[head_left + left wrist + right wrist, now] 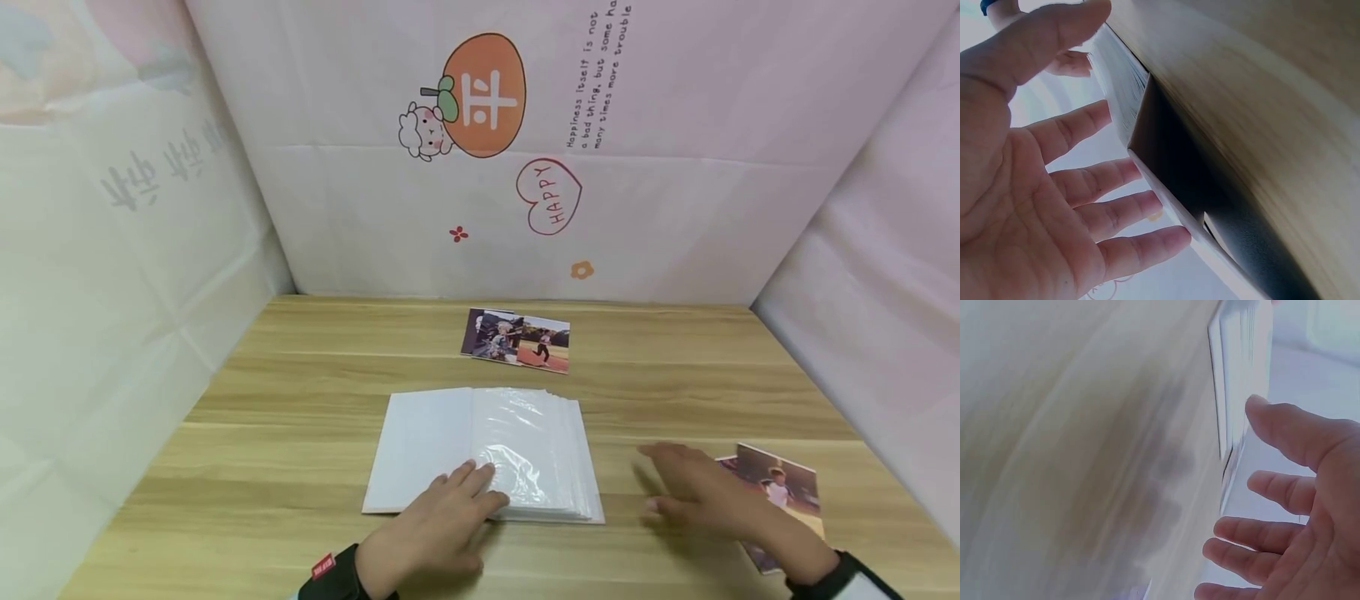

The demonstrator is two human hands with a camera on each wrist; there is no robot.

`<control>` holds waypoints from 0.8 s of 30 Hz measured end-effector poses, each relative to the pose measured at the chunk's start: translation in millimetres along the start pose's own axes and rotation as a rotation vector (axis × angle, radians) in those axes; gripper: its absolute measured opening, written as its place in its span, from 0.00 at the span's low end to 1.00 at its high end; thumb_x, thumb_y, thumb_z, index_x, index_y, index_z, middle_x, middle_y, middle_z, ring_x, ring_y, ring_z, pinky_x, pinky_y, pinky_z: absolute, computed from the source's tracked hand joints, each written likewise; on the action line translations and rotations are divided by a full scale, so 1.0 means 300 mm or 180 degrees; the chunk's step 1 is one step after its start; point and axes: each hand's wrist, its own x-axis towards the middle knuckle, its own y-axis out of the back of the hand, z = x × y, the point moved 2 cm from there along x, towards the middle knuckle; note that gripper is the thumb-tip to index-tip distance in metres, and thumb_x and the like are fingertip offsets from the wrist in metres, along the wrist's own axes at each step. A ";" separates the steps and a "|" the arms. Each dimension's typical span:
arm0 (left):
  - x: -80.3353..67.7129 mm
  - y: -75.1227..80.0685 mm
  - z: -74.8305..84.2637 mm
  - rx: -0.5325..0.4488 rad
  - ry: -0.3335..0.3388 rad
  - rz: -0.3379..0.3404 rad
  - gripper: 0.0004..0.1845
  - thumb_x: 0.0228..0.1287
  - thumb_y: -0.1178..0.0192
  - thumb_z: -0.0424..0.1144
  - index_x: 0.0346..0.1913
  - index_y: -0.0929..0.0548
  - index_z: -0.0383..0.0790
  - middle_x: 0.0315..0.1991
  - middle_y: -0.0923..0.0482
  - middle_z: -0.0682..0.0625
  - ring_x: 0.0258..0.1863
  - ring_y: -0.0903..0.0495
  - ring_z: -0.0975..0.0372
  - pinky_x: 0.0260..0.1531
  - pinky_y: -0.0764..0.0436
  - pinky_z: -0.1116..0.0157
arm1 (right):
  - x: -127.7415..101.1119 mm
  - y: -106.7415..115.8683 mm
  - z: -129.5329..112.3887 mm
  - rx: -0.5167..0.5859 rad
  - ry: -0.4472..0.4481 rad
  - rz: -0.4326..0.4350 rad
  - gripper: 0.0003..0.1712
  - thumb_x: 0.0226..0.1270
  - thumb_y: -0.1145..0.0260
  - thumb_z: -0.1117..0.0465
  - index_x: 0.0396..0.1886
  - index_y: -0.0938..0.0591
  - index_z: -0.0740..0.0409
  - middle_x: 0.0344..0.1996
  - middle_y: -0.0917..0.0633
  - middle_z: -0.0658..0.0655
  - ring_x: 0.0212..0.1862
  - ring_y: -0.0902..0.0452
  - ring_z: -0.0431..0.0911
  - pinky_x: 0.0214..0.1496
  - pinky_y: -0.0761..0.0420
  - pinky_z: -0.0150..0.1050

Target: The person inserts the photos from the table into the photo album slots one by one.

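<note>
A photo album (pixel 427 442) lies spread on the wooden table, with a blank white inner cover at left and a stack of glossy clear-sleeved pages (pixel 517 425) at right. My left hand (pixel 444 518) rests at its lower edge near the fold, fingertips on the album. In the left wrist view, the fingers (pixel 1141 247) are spread and straight along the album's edge. Between the album and some photos (pixel 802 487), my right hand (pixel 697 493) hovers over the table with nothing in it. The right wrist view shows its fingers (pixel 1260 534) extended, the thumb apart. The forearm partly hides those photos.
Several overlapping photos (pixel 543 342) lie behind the album, one showing a runner. White printed cloth (pixel 360 208) stands along the table's back, and more cloth walls rise at the left and right sides. Both wrists wear dark bands.
</note>
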 end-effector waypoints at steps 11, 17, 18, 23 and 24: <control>-0.004 -0.003 0.009 0.0049 -0.0034 0.0058 0.37 0.32 0.29 0.35 0.56 0.26 0.49 0.62 0.37 0.45 0.61 0.38 0.47 0.50 0.30 0.48 | -0.111 0.113 0.173 -0.0147 -0.0715 -0.0121 0.43 0.46 0.25 0.59 0.59 0.34 0.76 0.49 0.26 0.75 0.45 0.26 0.64 0.40 0.25 0.56; -0.002 -0.004 0.010 0.0136 -0.0055 0.0095 0.38 0.31 0.27 0.37 0.55 0.25 0.49 0.61 0.37 0.45 0.60 0.37 0.47 0.49 0.29 0.48 | -0.169 0.142 0.290 -0.0350 -0.1009 -0.0308 0.46 0.39 0.24 0.62 0.55 0.34 0.83 0.44 0.23 0.73 0.41 0.24 0.59 0.37 0.25 0.52; -0.001 -0.004 0.010 0.0145 -0.0060 0.0100 0.37 0.32 0.27 0.38 0.55 0.25 0.49 0.61 0.36 0.45 0.60 0.37 0.47 0.49 0.29 0.48 | -0.176 0.146 0.306 -0.0329 -0.1067 -0.0360 0.45 0.39 0.25 0.63 0.55 0.34 0.84 0.43 0.22 0.73 0.40 0.24 0.57 0.35 0.24 0.49; 0.000 -0.009 0.007 0.0152 -0.0057 0.0094 0.36 0.33 0.28 0.37 0.55 0.25 0.48 0.61 0.37 0.45 0.60 0.37 0.47 0.48 0.28 0.48 | -0.202 0.149 0.357 -0.0151 -0.1360 -0.0550 0.52 0.38 0.23 0.60 0.56 0.39 0.87 0.43 0.24 0.78 0.42 0.25 0.64 0.38 0.24 0.54; 0.001 -0.009 0.007 0.0165 -0.0064 0.0093 0.36 0.33 0.28 0.37 0.55 0.25 0.48 0.60 0.37 0.45 0.60 0.37 0.47 0.48 0.28 0.48 | -0.208 0.148 0.362 -0.0120 -0.1413 -0.0561 0.54 0.38 0.23 0.59 0.57 0.41 0.87 0.44 0.26 0.80 0.44 0.26 0.68 0.40 0.26 0.57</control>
